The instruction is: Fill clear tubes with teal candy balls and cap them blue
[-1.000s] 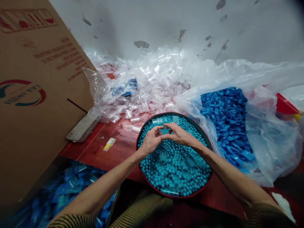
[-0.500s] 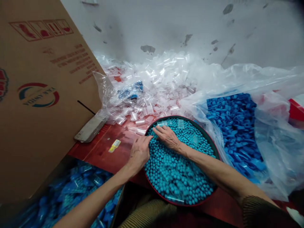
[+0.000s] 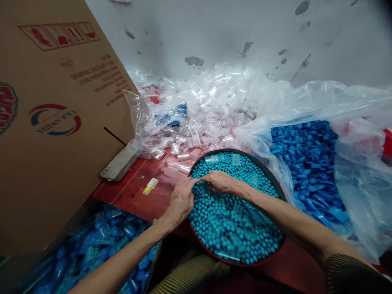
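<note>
A round, dark-rimmed tub full of small turquoise balls stands in front of me. My left hand is at the tub's left edge, its fingers pinched together. Over the balls, my right hand reaches left with its fingers curled, and its fingertips meet those of the left. What lies between the fingertips is too small or hidden to make out. A few clear plastic pieces rest on top of the balls near the far rim.
Clear plastic sleeves lie heaped against the wall. Blue plastic parts fill a clear bag at right. A large cardboard box rises at left, beside a grey metal object. Blue filled packs lie in a container at lower left.
My right hand has come down and its outstretched fingers have curled in to meet the left fingertips. My left hand stays at the tub's edge. The view has shifted slightly.
</note>
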Action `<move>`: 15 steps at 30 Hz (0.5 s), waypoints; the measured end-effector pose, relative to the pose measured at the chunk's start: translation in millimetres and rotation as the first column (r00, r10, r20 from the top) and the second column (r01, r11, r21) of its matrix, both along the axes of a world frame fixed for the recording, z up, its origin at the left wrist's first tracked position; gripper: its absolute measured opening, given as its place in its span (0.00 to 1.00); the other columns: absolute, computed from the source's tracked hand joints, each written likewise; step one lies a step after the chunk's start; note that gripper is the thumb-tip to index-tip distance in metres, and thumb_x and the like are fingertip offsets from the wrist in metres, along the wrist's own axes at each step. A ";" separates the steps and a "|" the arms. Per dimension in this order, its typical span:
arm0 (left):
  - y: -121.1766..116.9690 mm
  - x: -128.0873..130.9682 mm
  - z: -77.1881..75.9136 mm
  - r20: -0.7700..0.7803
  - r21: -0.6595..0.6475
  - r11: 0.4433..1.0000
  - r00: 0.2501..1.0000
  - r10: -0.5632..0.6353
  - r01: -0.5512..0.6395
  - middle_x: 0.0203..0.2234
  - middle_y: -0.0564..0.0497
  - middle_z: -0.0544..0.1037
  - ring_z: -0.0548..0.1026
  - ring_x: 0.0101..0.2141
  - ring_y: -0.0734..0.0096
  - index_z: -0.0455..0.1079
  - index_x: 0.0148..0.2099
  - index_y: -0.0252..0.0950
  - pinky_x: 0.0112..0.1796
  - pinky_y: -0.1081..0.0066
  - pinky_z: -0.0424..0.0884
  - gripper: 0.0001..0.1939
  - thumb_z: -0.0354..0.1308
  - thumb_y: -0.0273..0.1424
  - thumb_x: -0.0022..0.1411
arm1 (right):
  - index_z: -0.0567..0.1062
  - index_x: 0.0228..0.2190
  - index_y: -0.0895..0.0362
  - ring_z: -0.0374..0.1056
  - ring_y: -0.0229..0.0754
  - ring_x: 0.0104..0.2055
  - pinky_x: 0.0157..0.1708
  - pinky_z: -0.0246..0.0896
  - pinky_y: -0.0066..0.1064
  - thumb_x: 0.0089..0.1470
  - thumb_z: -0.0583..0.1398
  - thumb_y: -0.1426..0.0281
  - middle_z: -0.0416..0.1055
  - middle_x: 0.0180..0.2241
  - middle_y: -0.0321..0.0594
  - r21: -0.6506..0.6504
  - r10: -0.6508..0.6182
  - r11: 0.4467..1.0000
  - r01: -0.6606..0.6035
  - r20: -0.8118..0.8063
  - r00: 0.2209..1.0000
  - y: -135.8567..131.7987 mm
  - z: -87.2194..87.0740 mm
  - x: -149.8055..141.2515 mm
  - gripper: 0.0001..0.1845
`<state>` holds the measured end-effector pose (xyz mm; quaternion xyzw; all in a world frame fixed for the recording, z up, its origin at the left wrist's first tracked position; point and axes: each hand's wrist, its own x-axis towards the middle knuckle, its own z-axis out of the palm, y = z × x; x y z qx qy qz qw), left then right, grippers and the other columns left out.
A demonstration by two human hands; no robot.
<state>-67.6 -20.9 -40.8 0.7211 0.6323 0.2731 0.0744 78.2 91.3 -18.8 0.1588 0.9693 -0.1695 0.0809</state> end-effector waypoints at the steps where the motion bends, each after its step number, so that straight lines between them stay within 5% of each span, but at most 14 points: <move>1: -0.6 -0.5 1.9 0.020 -0.003 1.000 1.000 -0.005 0.005 0.40 0.47 0.71 0.66 0.43 0.67 0.64 0.46 0.34 0.47 0.63 0.61 0.21 0.41 0.17 0.50 | 0.67 0.42 0.58 0.64 0.43 0.37 0.36 0.56 0.31 0.48 0.57 0.69 0.69 0.34 0.43 0.003 0.019 1.000 -0.019 -0.006 1.000 -0.3 -1.7 -1.5 0.17; 4: -2.7 -0.7 5.5 0.043 -0.015 0.999 0.999 -0.029 0.029 0.39 0.47 0.71 0.67 0.42 0.67 0.64 0.45 0.35 0.45 0.63 0.62 0.19 0.43 0.18 0.51 | 0.66 0.42 0.62 0.63 0.45 0.35 0.34 0.57 0.33 0.45 0.59 0.66 0.67 0.33 0.46 0.065 0.050 0.997 -0.049 -0.013 0.999 -8.1 -8.5 -4.3 0.21; 9: -4.0 1.5 7.1 0.027 0.002 0.999 0.999 -0.033 0.033 0.38 0.48 0.71 0.66 0.42 0.66 0.65 0.43 0.36 0.45 0.62 0.62 0.16 0.45 0.20 0.53 | 0.64 0.40 0.63 0.61 0.40 0.30 0.28 0.58 0.31 0.50 0.51 0.73 0.63 0.34 0.46 0.126 -0.020 0.992 0.022 -0.019 1.000 -24.2 -13.3 -0.9 0.13; 15: -2.7 1.0 10.5 0.054 0.006 0.999 0.998 -0.041 0.041 0.37 0.48 0.71 0.67 0.40 0.67 0.65 0.42 0.36 0.44 0.63 0.63 0.15 0.45 0.21 0.55 | 0.64 0.39 0.63 0.61 0.44 0.36 0.38 0.55 0.39 0.47 0.55 0.67 0.63 0.36 0.47 0.130 0.026 0.991 -0.017 -0.069 0.997 -21.9 -5.1 2.9 0.17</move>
